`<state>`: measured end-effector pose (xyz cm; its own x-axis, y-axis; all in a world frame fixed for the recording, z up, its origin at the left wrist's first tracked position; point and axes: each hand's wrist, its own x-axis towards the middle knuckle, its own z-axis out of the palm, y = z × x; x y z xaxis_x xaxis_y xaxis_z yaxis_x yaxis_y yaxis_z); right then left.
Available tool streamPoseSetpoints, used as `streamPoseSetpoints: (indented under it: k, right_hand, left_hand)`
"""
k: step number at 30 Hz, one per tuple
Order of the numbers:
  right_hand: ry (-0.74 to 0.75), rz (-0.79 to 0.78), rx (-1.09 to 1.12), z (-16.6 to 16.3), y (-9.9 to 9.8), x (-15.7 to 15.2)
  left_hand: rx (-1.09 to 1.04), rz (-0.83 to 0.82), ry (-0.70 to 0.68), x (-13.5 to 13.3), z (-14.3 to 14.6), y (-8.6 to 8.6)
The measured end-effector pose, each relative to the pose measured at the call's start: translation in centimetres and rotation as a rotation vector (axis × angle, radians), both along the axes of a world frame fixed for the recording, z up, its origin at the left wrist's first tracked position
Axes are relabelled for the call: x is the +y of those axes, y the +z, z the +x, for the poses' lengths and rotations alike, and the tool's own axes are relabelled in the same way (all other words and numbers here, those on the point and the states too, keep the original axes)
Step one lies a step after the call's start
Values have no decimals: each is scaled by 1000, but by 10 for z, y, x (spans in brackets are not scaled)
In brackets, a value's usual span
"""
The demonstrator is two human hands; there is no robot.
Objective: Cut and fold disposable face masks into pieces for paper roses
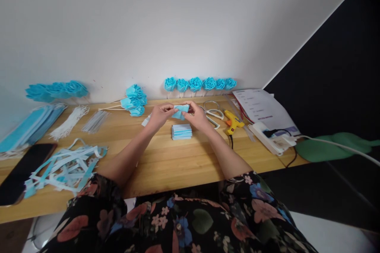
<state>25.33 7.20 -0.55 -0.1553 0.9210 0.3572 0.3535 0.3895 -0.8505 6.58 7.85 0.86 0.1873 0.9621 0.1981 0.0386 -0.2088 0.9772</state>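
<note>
Between my two hands is a small light-blue fabric piece (pixel 180 112), folded or creased, held up over the wooden table. My left hand (pixel 161 115) pinches its left side between thumb and fingers. On its right side my right hand (pixel 195 116) grips it the same way. Just below, a neat stack of blue and white cut pieces (pixel 181 131) lies on the table. A small white piece (pixel 146 120) sits beside my left hand. Near my right hand are white-handled scissors (pixel 214 114), partly hidden behind the hand.
Blue fabric flowers (pixel 195 84) line the wall, with more flowers (pixel 135 101) on sticks. A yellow glue gun (pixel 233 121), power strip (pixel 271 138) and printed sheet (pixel 263 106) lie right. Left are cut strips (pixel 67 168), a phone (pixel 25 170), face masks (pixel 32 124) and white cords (pixel 69 120).
</note>
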Motion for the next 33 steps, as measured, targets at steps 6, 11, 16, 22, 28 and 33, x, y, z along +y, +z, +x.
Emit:
streamPoseSetpoints:
  k: [6, 11, 16, 22, 28, 33]
  right_hand:
    - [-30, 98, -28, 2, -7, 5]
    - [-31, 112, -43, -1, -9, 5]
    - [-11, 110, -48, -2, -7, 3]
    - [27, 122, -48, 5, 4, -1]
    - [17, 245, -100, 7, 12, -4]
    - [31, 305, -178, 8, 11, -2]
  left_hand:
    - [-22, -123, 100, 0, -3, 5]
    - [-153, -167, 50, 0, 0, 3]
    - [-235, -171, -65, 3, 2, -2]
    - [29, 55, -32, 8, -6, -6]
    - [233, 164, 29, 10, -12, -10]
    - [363, 225, 50, 5, -11, -3]
